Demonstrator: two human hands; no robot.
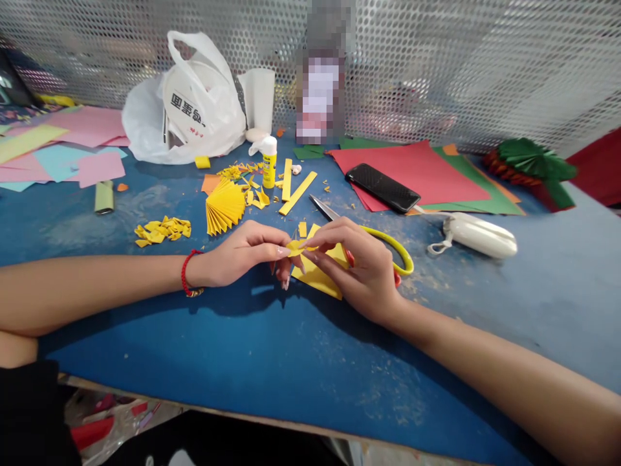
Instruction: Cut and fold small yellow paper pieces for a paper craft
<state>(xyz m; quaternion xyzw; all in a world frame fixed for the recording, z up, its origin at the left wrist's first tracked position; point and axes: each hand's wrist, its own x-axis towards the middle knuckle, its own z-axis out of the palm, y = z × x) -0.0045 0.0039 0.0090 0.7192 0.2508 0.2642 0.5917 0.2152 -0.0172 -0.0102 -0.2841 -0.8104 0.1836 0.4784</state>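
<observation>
Blue workbench (242,362); left hand (240,254), right hand (361,272) both gripping yellow paper (297,248); scissors (406,259) just behind.

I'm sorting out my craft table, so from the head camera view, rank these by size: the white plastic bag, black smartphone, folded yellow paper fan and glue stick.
1. White plastic bag
2. Black smartphone and folded yellow paper fan: too alike to rank
3. Glue stick

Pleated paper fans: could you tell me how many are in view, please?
2: a yellow pleated paper fan mid-table, a green one far right; others may be hidden.
</observation>
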